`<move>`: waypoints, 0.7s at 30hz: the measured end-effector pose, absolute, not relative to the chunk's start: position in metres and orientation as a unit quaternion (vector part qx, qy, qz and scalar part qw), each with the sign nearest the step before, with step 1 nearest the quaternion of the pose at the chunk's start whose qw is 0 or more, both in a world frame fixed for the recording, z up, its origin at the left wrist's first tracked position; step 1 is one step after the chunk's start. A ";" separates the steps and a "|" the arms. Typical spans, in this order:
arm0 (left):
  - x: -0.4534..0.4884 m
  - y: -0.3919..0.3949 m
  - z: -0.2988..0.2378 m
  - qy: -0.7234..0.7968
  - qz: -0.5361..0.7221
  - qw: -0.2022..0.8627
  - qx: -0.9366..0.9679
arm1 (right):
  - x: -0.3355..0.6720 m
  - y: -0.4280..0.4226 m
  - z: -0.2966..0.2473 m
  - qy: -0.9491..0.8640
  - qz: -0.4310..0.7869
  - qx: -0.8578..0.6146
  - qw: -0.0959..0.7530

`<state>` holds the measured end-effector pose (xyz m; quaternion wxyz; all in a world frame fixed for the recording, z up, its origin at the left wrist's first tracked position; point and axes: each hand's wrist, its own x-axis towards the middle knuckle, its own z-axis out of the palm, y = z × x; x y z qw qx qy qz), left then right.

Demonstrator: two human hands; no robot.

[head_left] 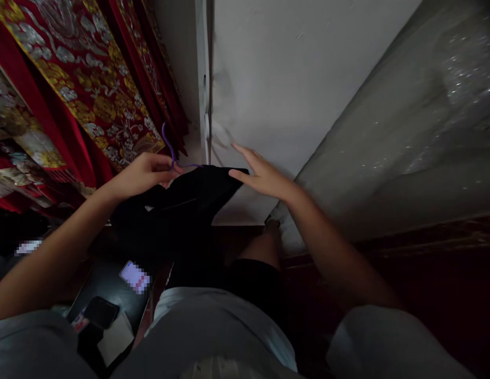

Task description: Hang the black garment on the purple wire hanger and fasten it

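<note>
My left hand [148, 173] is closed in a pinch around the neck of a thin purple clothes hanger [168, 141], its hook rising above the fingers. A black garment [189, 202] hangs from the hanger, and its lower part merges into the dark below. To the right, my right hand [258, 173] is open with fingers stretched out and thumb apart. Its thumb lies at the garment's upper right corner. Whether that thumb presses on the cloth I cannot tell.
Red embroidered hangings [106, 100] fill the left side. Ahead stands a pale panel [268, 79], with a plastic-wrapped surface [406, 137] at right. Below left, a dark tabletop [105, 276] carries a lit phone [135, 277], a black object [100, 311] and a pale flat item [116, 338].
</note>
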<state>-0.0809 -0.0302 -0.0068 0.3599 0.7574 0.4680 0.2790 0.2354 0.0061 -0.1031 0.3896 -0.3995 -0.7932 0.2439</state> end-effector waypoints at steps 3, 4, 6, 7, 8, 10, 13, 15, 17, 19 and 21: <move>-0.082 -0.011 -0.006 0.445 0.403 0.264 0.755 | 0.243 0.031 -0.126 -0.742 0.370 -0.401 0.390; -0.081 -0.003 -0.006 0.440 0.433 0.231 0.752 | 0.246 0.038 -0.130 -0.708 0.410 -0.402 0.411; -0.081 0.012 -0.005 0.422 0.474 0.181 0.752 | 0.249 0.054 -0.127 -0.630 0.439 -0.406 0.495; -0.081 0.019 -0.004 0.404 0.493 0.158 0.754 | 0.250 0.063 -0.121 -0.593 0.433 -0.407 0.542; -0.082 0.024 -0.003 0.381 0.515 0.131 0.756 | 0.250 0.072 -0.112 -0.562 0.425 -0.408 0.581; -0.082 0.028 -0.004 0.336 0.564 0.053 0.753 | 0.249 0.091 -0.093 -0.520 0.420 -0.401 0.627; -0.078 0.023 -0.021 0.312 0.606 -0.048 0.730 | 0.247 0.112 -0.071 -0.499 0.433 -0.382 0.646; -0.073 0.019 -0.044 0.335 0.569 -0.042 0.750 | 0.246 0.118 -0.068 -0.493 0.418 -0.373 0.666; -0.067 0.016 -0.071 0.351 0.485 -0.024 0.801 | 0.245 0.120 -0.071 -0.489 0.389 -0.368 0.689; -0.062 0.017 -0.093 0.343 0.410 -0.030 0.845 | 0.245 0.122 -0.075 -0.490 0.366 -0.369 0.700; -0.057 0.017 -0.106 0.340 0.375 -0.037 0.862 | 0.246 0.125 -0.076 -0.490 0.353 -0.374 0.704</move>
